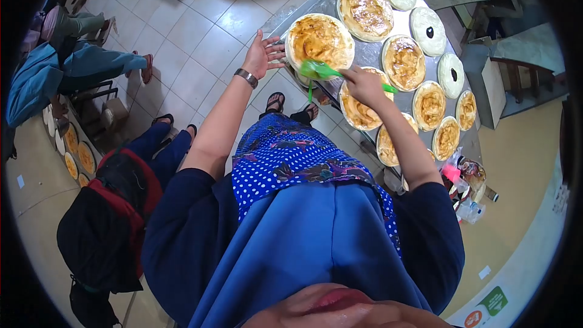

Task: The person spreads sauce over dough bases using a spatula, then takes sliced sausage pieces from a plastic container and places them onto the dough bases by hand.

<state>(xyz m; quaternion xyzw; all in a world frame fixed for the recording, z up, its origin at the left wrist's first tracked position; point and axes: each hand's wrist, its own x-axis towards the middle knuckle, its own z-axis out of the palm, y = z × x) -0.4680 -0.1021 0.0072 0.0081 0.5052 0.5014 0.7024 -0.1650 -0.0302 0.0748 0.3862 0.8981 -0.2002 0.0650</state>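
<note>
My right hand (367, 89) is closed around a green spatula (320, 70); its handle end sticks out on the far side of my fist. The spatula's broad, blurred head lies over the near edge of a round cake (320, 37) topped with cream and brown glaze. Beside that cake's left rim, my left hand (265, 56) is open with fingers spread; whether the fingertips touch it I cannot tell. Partly behind my right wrist sits another brown-glazed cake (359, 109). A thin green strip (310, 91) hangs below the first cake.
Several more glazed cakes (403, 62) and white cakes with dark centres (429, 31) crowd the metal table (388, 30). Bottles and packaging (470, 209) lie at its right end. A person in dark clothes (100, 231) is at left by more cakes; another person's legs (100, 64) show farther off.
</note>
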